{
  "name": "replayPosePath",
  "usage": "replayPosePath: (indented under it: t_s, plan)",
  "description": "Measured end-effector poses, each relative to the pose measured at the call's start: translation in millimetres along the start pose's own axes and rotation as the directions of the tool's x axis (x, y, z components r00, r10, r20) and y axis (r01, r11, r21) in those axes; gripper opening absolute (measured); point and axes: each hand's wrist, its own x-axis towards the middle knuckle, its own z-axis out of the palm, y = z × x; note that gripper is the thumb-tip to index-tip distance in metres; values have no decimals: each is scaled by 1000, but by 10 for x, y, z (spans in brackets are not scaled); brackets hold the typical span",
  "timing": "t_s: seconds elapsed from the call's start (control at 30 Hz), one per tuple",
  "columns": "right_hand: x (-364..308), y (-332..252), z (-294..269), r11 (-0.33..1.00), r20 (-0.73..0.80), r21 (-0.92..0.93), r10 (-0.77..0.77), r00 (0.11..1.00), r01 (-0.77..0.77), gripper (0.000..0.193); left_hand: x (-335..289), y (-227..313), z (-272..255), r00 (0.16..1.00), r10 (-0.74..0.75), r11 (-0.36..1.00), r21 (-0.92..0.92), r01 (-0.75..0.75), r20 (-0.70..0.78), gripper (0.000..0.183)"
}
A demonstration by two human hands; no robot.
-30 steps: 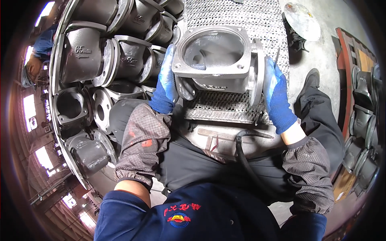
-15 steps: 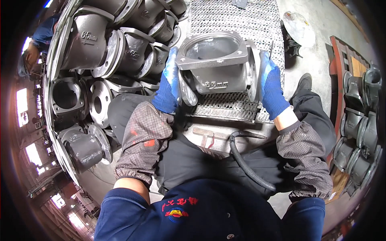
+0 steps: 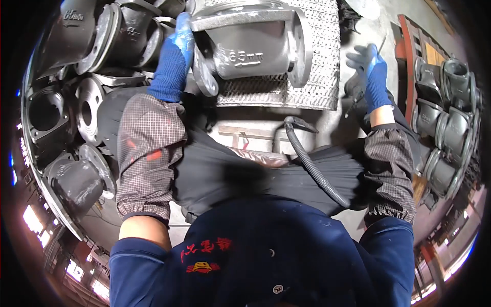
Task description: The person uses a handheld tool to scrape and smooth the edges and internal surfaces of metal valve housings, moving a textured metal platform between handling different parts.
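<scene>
A dark grey flanged valve body (image 3: pixel 250 48) rests on the perforated metal bench top, its square-flanged opening upward and cut off by the upper picture edge. My left hand (image 3: pixel 182 38), in a blue and white glove, grips the left side of its upper flange. Off to the right of the bench, my right hand (image 3: pixel 371 64) is apart from the casting. A thin dark rod-like tool (image 3: pixel 382 45) sticks out on both sides of this gloved hand and appears held in it, though some fingers are stretched out. The tool's exact kind is unclear.
Several similar castings (image 3: pixel 74 181) are piled at my left inside a rim. More castings (image 3: pixel 442 123) lie beside a reddish frame (image 3: pixel 409 66) at right. A ribbed black hose (image 3: pixel 312 166) curves over my lap, below the bench top (image 3: pixel 319 77).
My right hand has let go of the casting's right flange and moved right with the thin tool. My left hand stays on the casting. The view has shifted, putting the bench higher and further left.
</scene>
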Motion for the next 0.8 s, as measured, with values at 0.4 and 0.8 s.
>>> replayPosePath:
  t_s: [0.4, 0.8]
  plan:
    - [-419, 2663, -62, 226, 434, -901, 474, 766, 370, 41, -211, 476, 297, 877, 194, 736, 526, -426, 439, 28]
    - [-401, 2519, -56, 224, 422, -907, 486, 766, 357, 36, -488, 578, 482, 721, 381, 408, 594, -693, 580, 37]
